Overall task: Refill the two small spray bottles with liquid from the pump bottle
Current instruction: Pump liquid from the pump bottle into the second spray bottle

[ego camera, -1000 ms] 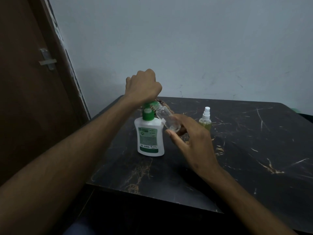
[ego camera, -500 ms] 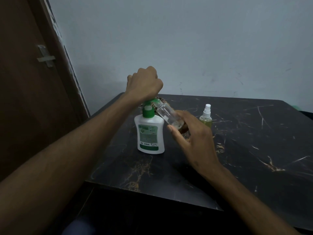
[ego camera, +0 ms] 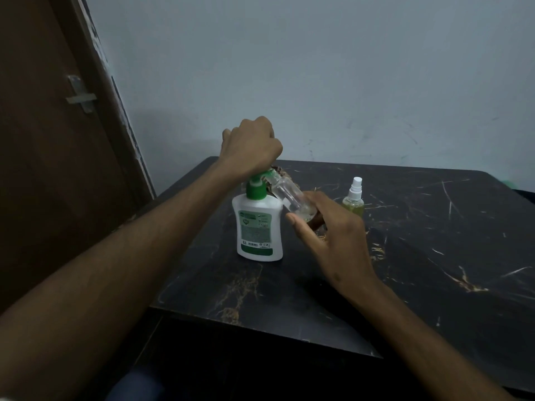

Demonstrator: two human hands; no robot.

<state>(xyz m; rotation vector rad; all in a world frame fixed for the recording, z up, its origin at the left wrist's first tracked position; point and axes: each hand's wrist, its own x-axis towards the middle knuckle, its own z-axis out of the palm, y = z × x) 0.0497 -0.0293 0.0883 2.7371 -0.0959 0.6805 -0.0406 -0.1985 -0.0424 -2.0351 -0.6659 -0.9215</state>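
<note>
- The pump bottle [ego camera: 258,227], white with a green pump and a green-and-white label, stands upright on the dark marbled desk [ego camera: 419,256], near the desk's left edge and about midway between its near and far edges.
- The left hand [ego camera: 251,146] sits on top of the pump head as a fist, knuckles up, fingers curled under; whether they wrap the pump head or only press on it cannot be told, as the hand hides it.
- The right hand [ego camera: 330,227] holds the clear spray bottle [ego camera: 291,198] just right of the pump bottle, fingers and thumb curled round its lower end.
- That clear bottle is tilted, its open neck pointing up and left toward the pump's nozzle under the left hand; the neck and nozzle are very close, but whether they touch cannot be told. It carries no spray cap, and a little liquid seems to lie in its lower end.
- The second spray bottle [ego camera: 353,201] stands upright on the desk to the right of the right hand, nearer the far edge, with a white spray cap on and yellow-green liquid inside. It is apart from both hands.
- Something brown and patterned lies behind the pump bottle, mostly hidden.
- A brown door [ego camera: 43,169] with a metal latch [ego camera: 79,95] stands to the left of the desk, and a pale wall [ego camera: 318,68] rises behind the far edge.
</note>
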